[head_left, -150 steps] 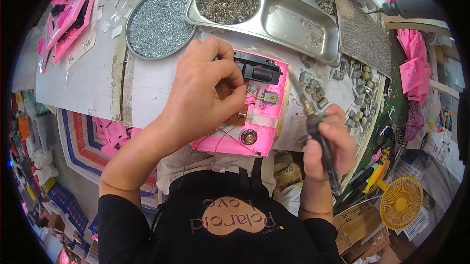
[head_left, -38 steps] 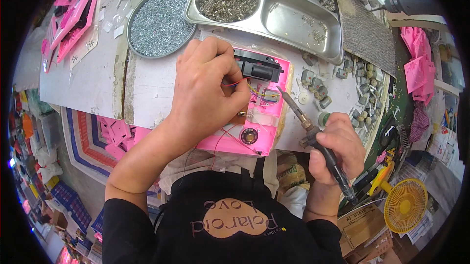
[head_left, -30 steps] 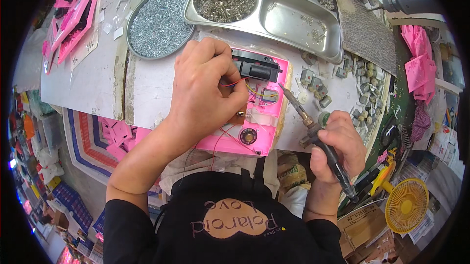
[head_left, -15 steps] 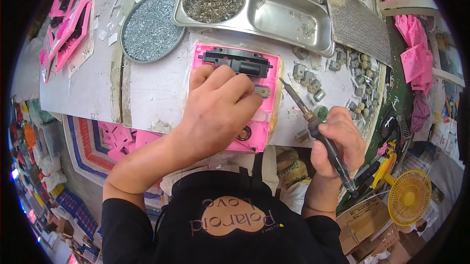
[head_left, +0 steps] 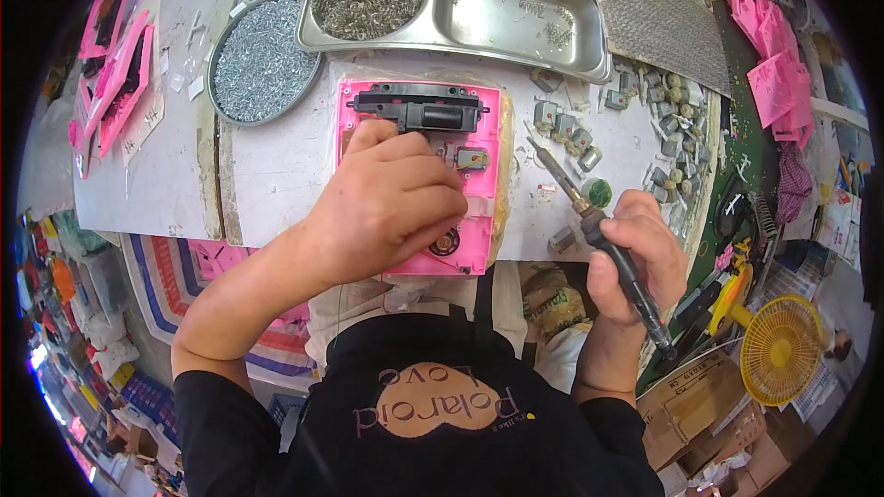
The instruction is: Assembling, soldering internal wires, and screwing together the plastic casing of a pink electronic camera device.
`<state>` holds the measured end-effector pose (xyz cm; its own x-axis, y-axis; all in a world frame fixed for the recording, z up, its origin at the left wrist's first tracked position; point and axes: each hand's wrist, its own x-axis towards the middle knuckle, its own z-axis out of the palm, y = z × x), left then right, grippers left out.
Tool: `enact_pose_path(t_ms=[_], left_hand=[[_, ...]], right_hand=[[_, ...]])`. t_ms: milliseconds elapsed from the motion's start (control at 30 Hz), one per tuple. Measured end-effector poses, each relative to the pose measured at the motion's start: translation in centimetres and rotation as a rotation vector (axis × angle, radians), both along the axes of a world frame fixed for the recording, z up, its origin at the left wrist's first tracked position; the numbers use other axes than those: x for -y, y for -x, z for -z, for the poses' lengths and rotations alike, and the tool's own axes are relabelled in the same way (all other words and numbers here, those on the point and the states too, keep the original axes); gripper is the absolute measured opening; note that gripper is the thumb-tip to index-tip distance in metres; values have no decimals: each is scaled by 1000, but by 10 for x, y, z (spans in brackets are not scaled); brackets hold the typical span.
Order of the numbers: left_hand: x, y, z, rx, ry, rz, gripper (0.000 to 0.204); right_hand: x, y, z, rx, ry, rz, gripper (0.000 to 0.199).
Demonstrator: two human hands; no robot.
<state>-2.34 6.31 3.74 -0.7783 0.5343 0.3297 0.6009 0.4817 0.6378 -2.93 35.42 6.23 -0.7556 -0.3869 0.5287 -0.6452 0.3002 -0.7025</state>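
A pink plastic housing (head_left: 477,229) lies on the bench in front of me. A black plastic assembly (head_left: 448,116) spans its far end, with a small metal motor (head_left: 472,159) and a round dark part (head_left: 446,242) nearer to me. My left hand (head_left: 391,198) is over the left half of the housing, its fingers curled and pinched together. What they hold, if anything, is hidden beneath them. In my right hand (head_left: 640,248) is a soldering iron (head_left: 603,230) with a black handle. Its tip points up and left, in the air right of the housing, apart from it.
Beyond the housing are a round tray of screws (head_left: 264,59) and a metal compartment tray (head_left: 442,47) with small springs. Several small motors (head_left: 564,119) lie to the right near a green lump (head_left: 598,191). Pink shells (head_left: 120,82) are stacked at left; a yellow fan (head_left: 778,350) stands lower right.
The whole view has shifted slightly. Relative to the housing, my left hand has drawn a little toward me, uncovering more of the motor. The soldering iron is slightly farther from the housing.
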Motion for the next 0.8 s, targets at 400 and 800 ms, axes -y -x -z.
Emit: enact_pose_path(t_ms=[400,800], left_hand=[[11,-3,-8,109,40,4,20],[16,-18,1,-26,17,-116,27]], right_hand=[[-17,-3,1,236,201,-188,30],[77,-49,37,122,-85,-68,55]])
